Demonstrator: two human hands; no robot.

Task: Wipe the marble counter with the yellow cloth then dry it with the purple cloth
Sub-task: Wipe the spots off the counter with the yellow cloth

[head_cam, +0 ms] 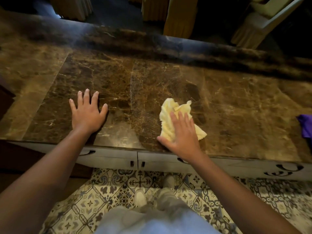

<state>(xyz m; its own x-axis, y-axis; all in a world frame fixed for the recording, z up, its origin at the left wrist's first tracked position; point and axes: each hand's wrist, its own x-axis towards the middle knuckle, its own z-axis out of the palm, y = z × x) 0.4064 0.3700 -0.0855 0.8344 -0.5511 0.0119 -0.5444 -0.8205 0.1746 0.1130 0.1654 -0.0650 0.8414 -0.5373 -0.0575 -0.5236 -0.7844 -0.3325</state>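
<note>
Brown veined marble counter (104,78) with curved wet streaks at centre; crumpled yellow cloth (170,115) lying on it right of centre, near the front edge; purple cloth (304,127) bunched at far right, partly out of frame.

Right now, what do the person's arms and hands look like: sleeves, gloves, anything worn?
Both forearms are bare as far up as the frame shows: no sleeves in view. The left hand and right hand have no gloves, and no rings, watch or wristband are visible. Nails look short and unpainted.
</note>
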